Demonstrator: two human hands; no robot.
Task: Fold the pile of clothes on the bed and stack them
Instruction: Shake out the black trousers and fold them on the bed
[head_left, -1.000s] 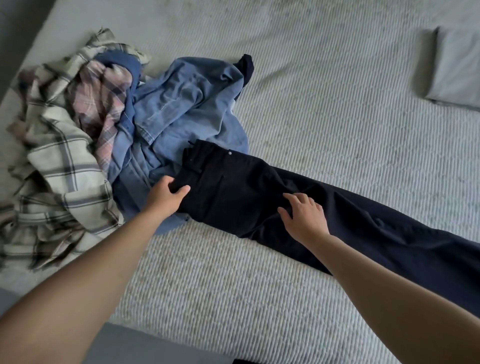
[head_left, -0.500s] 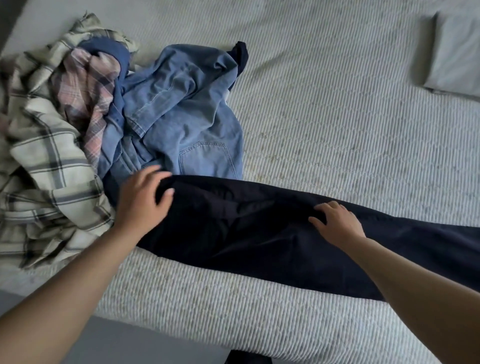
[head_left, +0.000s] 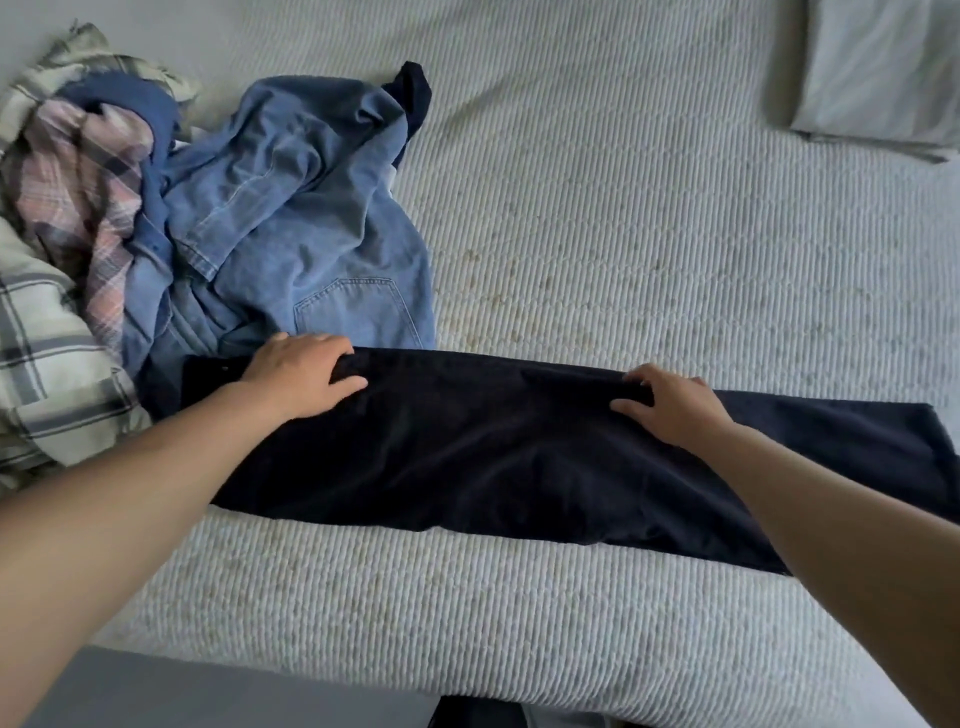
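Your left hand (head_left: 301, 371) grips the far edge of the long, dark navy trousers (head_left: 493, 452) near the waist end, fingers curled over the fold and thumb lying on top; your right hand (head_left: 670, 402) pinches the same far edge further along the leg, fingers hooked over it. The trousers lie stretched from nine o'clock to three o'clock across the near part of the ribbed, pale grey bed (head_left: 623, 208), apparently already halved lengthwise, which would explain why both hands sit on that far edge: they hold the layers aligned and taut. The waist end just overlaps the crumpled light blue denim garment (head_left: 311, 249) at eleven o'clock, so mind you do not drag it along. Beyond it, at ten o'clock, the unfolded pile holds a pink plaid shirt (head_left: 83, 171) and a cream checked flannel (head_left: 47, 364). A pale pillow (head_left: 878, 73) rests at one o'clock, well apart. No stack is visible yet, so the task looks barely begun; folding the leg end towards the waist seems the likely next move.
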